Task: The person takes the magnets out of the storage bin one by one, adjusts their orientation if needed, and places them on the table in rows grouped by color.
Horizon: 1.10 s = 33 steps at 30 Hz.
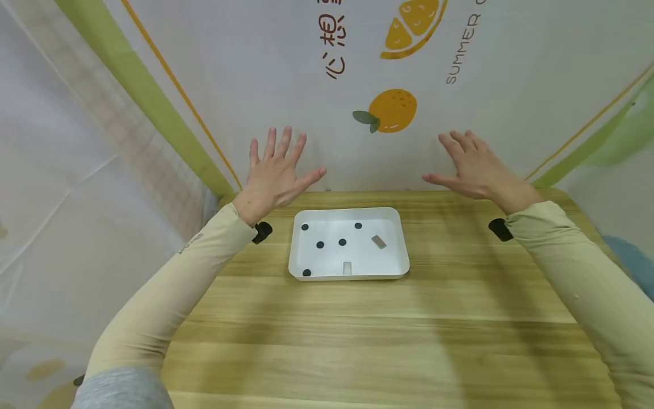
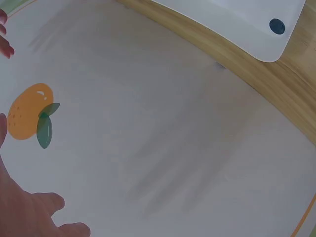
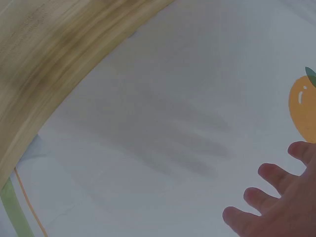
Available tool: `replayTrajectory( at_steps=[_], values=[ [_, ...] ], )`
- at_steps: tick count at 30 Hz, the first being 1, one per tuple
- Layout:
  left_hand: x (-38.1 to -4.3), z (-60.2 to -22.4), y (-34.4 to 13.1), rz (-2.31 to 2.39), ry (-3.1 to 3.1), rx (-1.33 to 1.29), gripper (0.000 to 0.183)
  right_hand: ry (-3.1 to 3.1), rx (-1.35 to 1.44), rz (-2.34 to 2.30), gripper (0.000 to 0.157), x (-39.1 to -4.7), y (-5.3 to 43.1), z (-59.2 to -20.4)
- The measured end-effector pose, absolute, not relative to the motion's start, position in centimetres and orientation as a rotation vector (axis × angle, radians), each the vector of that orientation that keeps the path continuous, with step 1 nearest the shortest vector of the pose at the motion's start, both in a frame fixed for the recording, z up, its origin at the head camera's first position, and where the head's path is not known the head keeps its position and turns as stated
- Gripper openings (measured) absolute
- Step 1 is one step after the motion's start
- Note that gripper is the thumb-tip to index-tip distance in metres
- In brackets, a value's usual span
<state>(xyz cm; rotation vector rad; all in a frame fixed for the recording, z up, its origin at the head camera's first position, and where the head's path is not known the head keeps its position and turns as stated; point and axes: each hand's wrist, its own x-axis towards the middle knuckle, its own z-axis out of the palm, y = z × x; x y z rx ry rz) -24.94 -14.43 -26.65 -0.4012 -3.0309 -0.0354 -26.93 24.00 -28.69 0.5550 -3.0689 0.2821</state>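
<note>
Both hands are raised over the far side of the wooden table, fingers spread, holding nothing. In the head view my left hand is above and left of a white tray, and my right hand is to its upper right. Inside the tray lie several black round discs, a small brown-grey rectangular piece and a pale rectangular piece by the near wall. The left wrist view catches a tray corner with one disc. Spread fingers of the right hand show in the right wrist view.
The wooden table extends toward me. Behind it hangs a white curtain printed with oranges and lettering, with more curtain along both sides. A black wrist strap is on the left arm, another black device on the right.
</note>
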Motion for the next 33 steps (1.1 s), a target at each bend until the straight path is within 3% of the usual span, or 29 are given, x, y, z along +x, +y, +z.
replayTrajectory(
  at_steps=[24, 33],
  values=[
    [-24.9, -27.6, -14.0, -0.077, -3.014, -0.428, 0.092, -2.967, 0.580, 0.500, 0.089, -26.4, 23.7, -29.3],
    [-24.5, -28.3, -14.1, -0.204, -2.943, -0.428, 0.091, -2.835, 0.558, 0.760, 0.078, -25.9, 22.4, -30.8]
  ],
)
